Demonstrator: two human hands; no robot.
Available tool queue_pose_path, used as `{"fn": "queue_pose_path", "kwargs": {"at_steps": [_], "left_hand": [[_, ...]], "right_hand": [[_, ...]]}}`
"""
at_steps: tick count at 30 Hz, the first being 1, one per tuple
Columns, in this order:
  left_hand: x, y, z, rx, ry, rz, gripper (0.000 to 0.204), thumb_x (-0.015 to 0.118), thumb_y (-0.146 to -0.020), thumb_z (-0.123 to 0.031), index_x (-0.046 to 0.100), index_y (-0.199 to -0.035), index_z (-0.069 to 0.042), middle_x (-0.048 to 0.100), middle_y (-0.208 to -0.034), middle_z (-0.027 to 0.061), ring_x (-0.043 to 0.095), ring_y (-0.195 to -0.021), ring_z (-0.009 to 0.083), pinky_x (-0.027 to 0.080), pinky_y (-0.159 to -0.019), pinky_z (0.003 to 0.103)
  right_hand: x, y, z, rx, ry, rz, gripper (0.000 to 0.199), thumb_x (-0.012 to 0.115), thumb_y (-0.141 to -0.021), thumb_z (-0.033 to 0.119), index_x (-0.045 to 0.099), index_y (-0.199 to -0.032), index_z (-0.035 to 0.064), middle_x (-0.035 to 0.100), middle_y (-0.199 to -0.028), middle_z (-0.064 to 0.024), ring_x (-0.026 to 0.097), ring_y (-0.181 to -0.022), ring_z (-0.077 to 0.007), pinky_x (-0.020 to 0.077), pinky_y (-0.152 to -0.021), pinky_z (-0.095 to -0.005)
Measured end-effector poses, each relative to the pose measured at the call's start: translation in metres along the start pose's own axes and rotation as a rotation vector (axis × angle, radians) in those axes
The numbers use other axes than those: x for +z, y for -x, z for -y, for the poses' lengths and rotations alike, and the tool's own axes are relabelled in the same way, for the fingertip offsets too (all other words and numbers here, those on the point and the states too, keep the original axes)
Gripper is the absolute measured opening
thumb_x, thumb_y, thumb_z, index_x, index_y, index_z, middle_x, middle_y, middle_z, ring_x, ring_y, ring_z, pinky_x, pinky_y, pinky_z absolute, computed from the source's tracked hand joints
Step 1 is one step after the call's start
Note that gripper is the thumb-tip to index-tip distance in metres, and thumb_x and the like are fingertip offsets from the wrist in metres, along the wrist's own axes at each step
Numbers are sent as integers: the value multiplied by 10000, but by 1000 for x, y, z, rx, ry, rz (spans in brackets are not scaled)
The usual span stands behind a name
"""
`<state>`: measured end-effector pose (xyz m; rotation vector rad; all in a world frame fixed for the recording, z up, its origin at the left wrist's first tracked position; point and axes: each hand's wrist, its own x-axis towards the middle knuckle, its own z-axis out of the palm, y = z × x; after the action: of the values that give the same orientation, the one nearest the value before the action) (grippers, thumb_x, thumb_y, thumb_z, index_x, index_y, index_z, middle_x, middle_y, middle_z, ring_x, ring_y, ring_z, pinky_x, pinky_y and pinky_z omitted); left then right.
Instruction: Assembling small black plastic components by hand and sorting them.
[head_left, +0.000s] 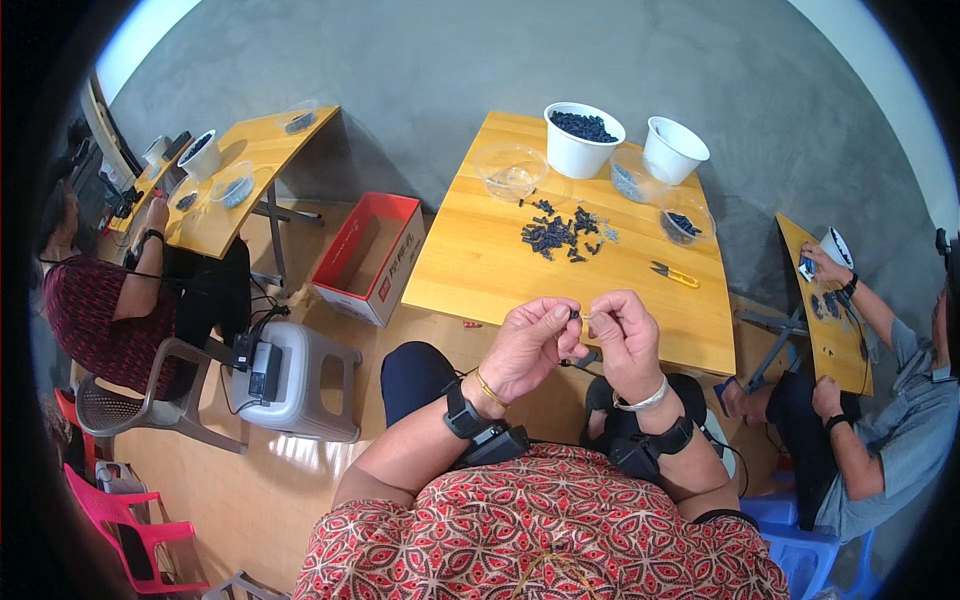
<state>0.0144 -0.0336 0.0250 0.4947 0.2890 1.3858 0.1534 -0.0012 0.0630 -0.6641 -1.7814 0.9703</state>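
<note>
Just over the near edge of the wooden table (460, 270), my two hands meet. My left hand (528, 348) pinches a small black plastic part (574, 314) between thumb and fingertips. Closed beside it, my right hand (626, 342) has its fingertips against a tiny light-coloured piece too small to name. Farther up the table lies a loose pile of small black parts (548, 236), with small clear bits (610, 233) at its right side. Yellow-handled snips (682, 276) rest to the right of the pile.
At the table's far side stand a white tub (578, 155) of black parts, another white tub (672, 158) and clear bowls (512, 180). A red-and-white box (368, 262) and grey stool (300, 375) are on the floor to the left. People work at tables on both sides.
</note>
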Motion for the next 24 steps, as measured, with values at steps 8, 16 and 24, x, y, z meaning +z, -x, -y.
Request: {"fn": "queue_pose_path", "kwargs": {"at_steps": [8, 16, 24], "left_hand": [[-1, -1, 0, 11, 20, 10, 168, 506, -882, -136, 564, -961, 0, 566, -748, 53, 537, -624, 112, 534, -651, 296], [3, -1, 3, 61, -48, -59, 123, 507, -870, -67, 568, -944, 12, 580, -770, 72, 555, -666, 125, 537, -672, 295], [-2, -3, 6, 92, -118, -73, 105, 521, -859, -49, 571, -929, 10, 587, -774, 80, 565, -668, 130, 536, -667, 297]], "right_hand": [[6, -1, -5, -91, 140, -15, 19, 506, -835, 17, 489, -841, 8, 535, -673, -59, 536, -584, -124, 427, -534, -238], [6, -2, -4, -54, 129, -10, 33, 503, -837, 31, 486, -813, 16, 538, -645, -56, 561, -566, -126, 441, -521, -240], [2, -5, 4, -53, 138, 81, 43, 481, -850, 32, 476, -810, 16, 547, -623, -53, 577, -568, -114, 449, -516, -233]]}}
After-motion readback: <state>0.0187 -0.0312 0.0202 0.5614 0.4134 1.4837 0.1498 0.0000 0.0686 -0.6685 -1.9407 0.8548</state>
